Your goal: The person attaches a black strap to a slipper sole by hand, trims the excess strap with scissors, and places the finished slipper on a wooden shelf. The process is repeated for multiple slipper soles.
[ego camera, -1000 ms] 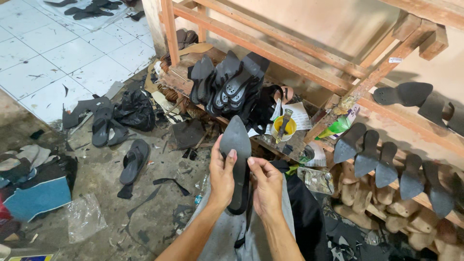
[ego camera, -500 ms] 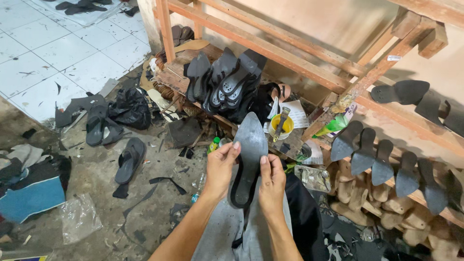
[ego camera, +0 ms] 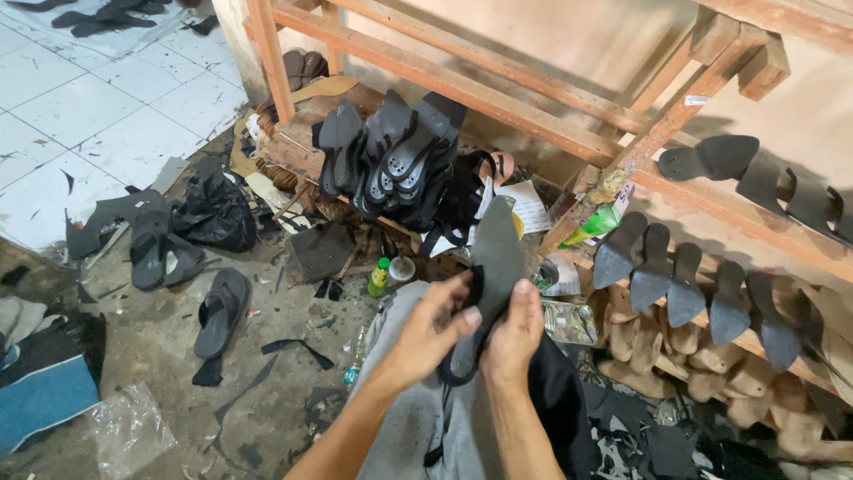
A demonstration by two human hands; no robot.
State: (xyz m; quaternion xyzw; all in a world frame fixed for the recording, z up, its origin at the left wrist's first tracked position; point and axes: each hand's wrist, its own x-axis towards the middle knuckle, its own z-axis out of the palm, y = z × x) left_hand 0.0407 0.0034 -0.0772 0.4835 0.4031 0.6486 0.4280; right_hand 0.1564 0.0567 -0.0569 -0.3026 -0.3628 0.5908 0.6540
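Head view shows your left hand point(ego camera: 425, 331) and right hand point(ego camera: 514, 338) both pinching the dark sole point(ego camera: 491, 267) above your lap. Press along its edge slowly, and keep it flat.

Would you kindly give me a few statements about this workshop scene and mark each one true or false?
1. Both hands hold one dark shoe sole. True: the left hand and the right hand grip its lower part.
2. The sole lies flat on the floor. False: it is held up in the air above the person's lap.
3. A row of dark soles leans on the wooden rack to the right. True.
4. A small green bottle stands on the floor by the rack. True.
5. The dark sandal on the floor is in the left hand. False: it lies apart, untouched.
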